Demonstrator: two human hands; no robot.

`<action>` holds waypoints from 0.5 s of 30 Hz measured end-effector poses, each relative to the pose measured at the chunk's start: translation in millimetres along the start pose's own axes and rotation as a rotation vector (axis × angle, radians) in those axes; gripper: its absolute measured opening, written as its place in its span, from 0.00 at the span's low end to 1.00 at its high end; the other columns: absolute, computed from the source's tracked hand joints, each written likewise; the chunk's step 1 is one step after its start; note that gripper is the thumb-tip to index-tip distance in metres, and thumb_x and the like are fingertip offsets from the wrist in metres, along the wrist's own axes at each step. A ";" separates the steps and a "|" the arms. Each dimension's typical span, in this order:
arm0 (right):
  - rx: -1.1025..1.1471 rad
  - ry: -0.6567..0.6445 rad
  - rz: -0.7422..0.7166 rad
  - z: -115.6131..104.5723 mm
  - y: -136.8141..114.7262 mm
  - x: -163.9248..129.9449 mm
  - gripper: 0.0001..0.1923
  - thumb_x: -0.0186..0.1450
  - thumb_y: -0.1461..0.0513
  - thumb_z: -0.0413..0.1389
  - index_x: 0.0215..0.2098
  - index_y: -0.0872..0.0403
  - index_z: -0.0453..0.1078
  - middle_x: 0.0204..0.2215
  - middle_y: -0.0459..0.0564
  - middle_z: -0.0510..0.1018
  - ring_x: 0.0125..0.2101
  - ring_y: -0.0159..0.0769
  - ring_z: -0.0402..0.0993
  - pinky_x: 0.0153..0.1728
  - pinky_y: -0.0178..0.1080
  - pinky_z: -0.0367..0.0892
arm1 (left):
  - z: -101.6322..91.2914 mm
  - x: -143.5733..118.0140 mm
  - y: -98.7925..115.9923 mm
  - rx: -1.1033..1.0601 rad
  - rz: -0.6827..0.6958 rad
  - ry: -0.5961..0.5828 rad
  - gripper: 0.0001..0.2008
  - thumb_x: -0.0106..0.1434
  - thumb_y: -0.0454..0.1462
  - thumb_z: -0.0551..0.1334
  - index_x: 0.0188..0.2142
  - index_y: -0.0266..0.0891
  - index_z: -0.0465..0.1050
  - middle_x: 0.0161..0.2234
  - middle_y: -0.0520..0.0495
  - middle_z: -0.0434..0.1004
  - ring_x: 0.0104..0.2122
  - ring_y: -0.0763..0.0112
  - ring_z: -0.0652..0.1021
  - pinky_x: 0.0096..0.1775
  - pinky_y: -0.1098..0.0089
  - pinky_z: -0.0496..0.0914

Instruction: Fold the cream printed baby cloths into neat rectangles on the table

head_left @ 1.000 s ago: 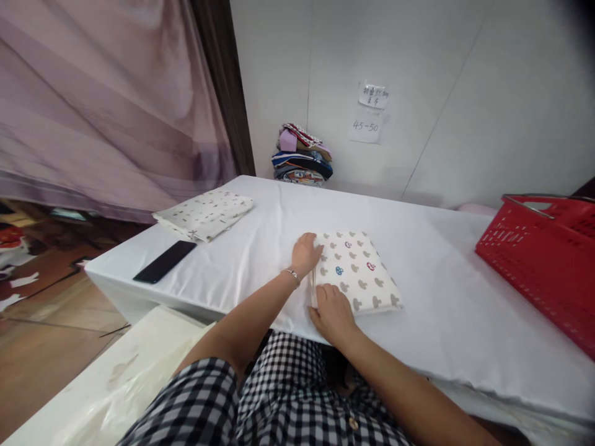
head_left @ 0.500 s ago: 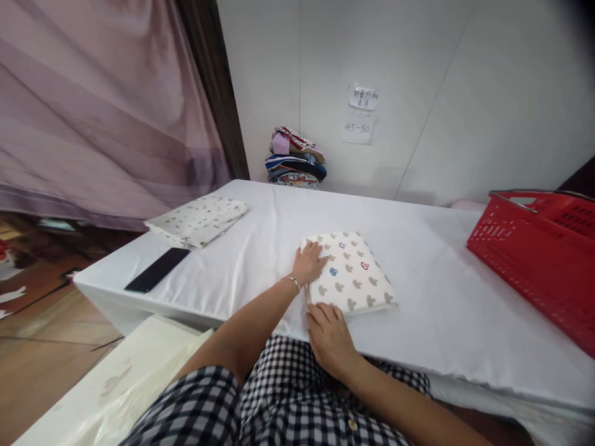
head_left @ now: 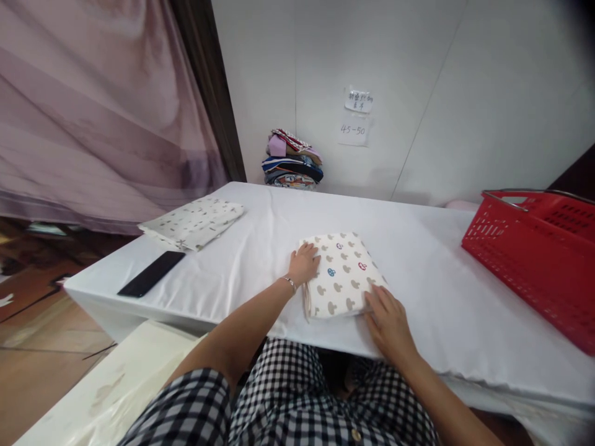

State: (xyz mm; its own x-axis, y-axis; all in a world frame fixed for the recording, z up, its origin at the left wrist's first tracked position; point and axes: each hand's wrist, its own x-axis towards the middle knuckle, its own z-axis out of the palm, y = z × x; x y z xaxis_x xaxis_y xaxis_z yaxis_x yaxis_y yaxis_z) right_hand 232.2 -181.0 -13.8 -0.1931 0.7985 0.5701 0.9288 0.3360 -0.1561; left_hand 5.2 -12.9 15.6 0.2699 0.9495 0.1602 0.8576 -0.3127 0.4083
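Observation:
A folded cream cloth (head_left: 341, 272) with a brown, blue and red mushroom print lies near the front edge of the white-covered table (head_left: 418, 248). My left hand (head_left: 304, 263), with a thin bracelet at the wrist, rests flat on the cloth's left edge, fingers spread. My right hand (head_left: 388, 319) lies flat on the cloth's near right corner and the table beside it. Neither hand grips anything.
A second folded patterned cloth (head_left: 193, 222) and a black phone (head_left: 151, 274) lie at the table's left end. A red plastic basket (head_left: 539, 257) stands at the right. A stack of folded clothes (head_left: 292, 161) sits at the back by the wall, under two paper notes (head_left: 356, 114).
My right hand has slid from the cloth's near left corner to its near right corner. My left hand stays on the left edge. The view has shifted slightly.

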 end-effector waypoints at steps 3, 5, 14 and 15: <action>-0.098 -0.099 0.072 -0.3 18.7 1.7 0.21 0.65 0.62 0.50 0.56 0.55 0.65 0.58 0.59 0.64 0.59 0.52 0.57 0.51 0.54 0.62 | -3.5 16.0 -5.2 0.057 -0.012 0.020 0.16 0.64 0.41 0.54 0.50 0.42 0.69 0.61 0.43 0.61 0.62 0.60 0.59 0.60 0.51 0.53; -0.109 -0.150 0.069 0.5 23.2 3.7 0.23 0.64 0.63 0.50 0.57 0.52 0.64 0.60 0.57 0.62 0.60 0.52 0.54 0.51 0.53 0.63 | -5.3 27.8 -11.1 0.073 -0.062 0.009 0.19 0.64 0.42 0.54 0.53 0.41 0.66 0.63 0.40 0.56 0.63 0.56 0.55 0.60 0.49 0.52; -0.075 -0.307 -0.117 7.3 59.9 25.7 0.25 0.63 0.66 0.50 0.58 0.50 0.63 0.63 0.54 0.58 0.63 0.48 0.49 0.51 0.50 0.63 | -2.8 35.8 -30.2 -0.055 -0.274 -0.065 0.27 0.63 0.48 0.52 0.58 0.39 0.60 0.55 0.37 0.66 0.56 0.55 0.66 0.55 0.58 0.60; -0.100 -0.312 -0.110 8.2 72.6 34.4 0.25 0.62 0.67 0.49 0.57 0.50 0.65 0.62 0.54 0.60 0.62 0.49 0.51 0.52 0.51 0.62 | -3.2 30.9 -28.1 -0.055 -0.289 -0.052 0.26 0.62 0.48 0.53 0.57 0.39 0.61 0.54 0.37 0.66 0.56 0.55 0.67 0.55 0.58 0.61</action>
State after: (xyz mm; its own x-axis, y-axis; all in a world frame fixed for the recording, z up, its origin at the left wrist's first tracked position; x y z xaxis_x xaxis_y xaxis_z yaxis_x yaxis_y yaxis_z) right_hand 290.4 -125.1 -12.1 -0.3672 0.8795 0.3028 0.9204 0.3906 -0.0184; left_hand -12.0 25.2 11.9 0.0417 0.9990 -0.0157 0.8774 -0.0291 0.4789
